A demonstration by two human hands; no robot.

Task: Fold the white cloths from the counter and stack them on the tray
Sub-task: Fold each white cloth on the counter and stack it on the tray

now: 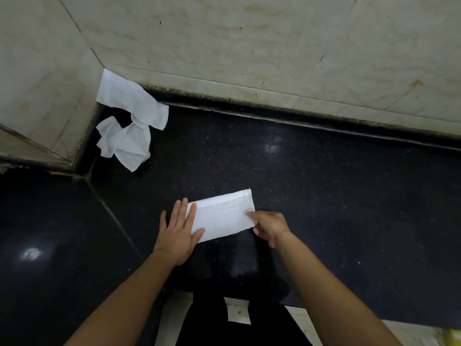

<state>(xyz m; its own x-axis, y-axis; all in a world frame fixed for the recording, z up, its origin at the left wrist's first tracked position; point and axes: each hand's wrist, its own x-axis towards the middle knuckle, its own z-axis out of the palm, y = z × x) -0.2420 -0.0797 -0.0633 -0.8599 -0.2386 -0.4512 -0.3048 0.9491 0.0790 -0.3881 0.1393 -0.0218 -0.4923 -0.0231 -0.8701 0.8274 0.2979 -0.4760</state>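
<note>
A white cloth (223, 214), folded into a long rectangle, lies on the black counter (324, 196) in front of me. My left hand (179, 232) rests flat with spread fingers on the cloth's left end. My right hand (268, 227) pinches the cloth's near right corner between thumb and fingers. Two more white cloths lie crumpled in the back left corner: one (132, 101) leans up against the wall, the other (124, 142) sits just in front of it. No tray is in view.
Pale marble walls (249, 46) close the counter at the back and on the left. A seam (112, 216) crosses the counter diagonally at the left. The counter's front edge runs just below my forearms, with light floor tiles (237, 310) beneath.
</note>
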